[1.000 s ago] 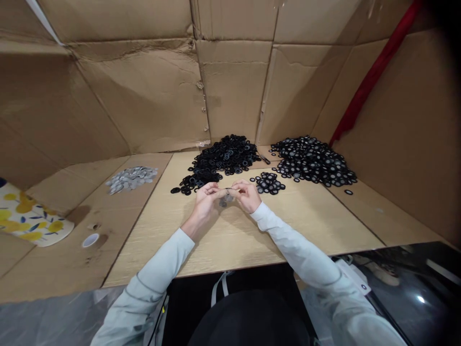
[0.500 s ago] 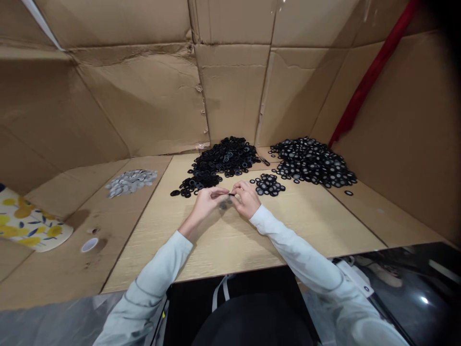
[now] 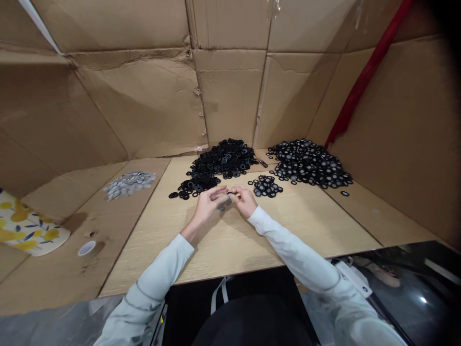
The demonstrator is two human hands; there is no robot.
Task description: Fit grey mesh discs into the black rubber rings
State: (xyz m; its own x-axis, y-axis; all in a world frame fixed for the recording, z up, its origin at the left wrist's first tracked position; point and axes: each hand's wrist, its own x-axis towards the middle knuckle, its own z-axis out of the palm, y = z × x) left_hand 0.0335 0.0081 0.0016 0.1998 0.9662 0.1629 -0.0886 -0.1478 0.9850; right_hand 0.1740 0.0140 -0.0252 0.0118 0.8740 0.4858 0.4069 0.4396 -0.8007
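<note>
My left hand [image 3: 206, 205] and my right hand [image 3: 246, 201] meet over the middle of the board, their fingertips almost touching. Between them is a small black ring [image 3: 229, 194], pinched by the fingers of both hands and largely hidden. Just below the fingertips lie several grey discs [image 3: 222, 207]. Beyond my hands rises a heap of black rings [image 3: 226, 158]. To the right of my right hand is a small pile of black rings with pale centres [image 3: 266, 186], and a bigger heap of the same pieces [image 3: 309, 163] lies behind it.
Loose grey discs [image 3: 130, 185] form a pile on the left cardboard. A roll of white tape [image 3: 87, 248] and a lemon-patterned container [image 3: 30, 228] stand at far left. A small metal tool [image 3: 262, 162] lies between the heaps. Cardboard walls [image 3: 230, 96] enclose the back and sides.
The view has shifted slightly. My hands stay together around the ring, with my left fingers a little more raised and spread. The heaps look the same.
</note>
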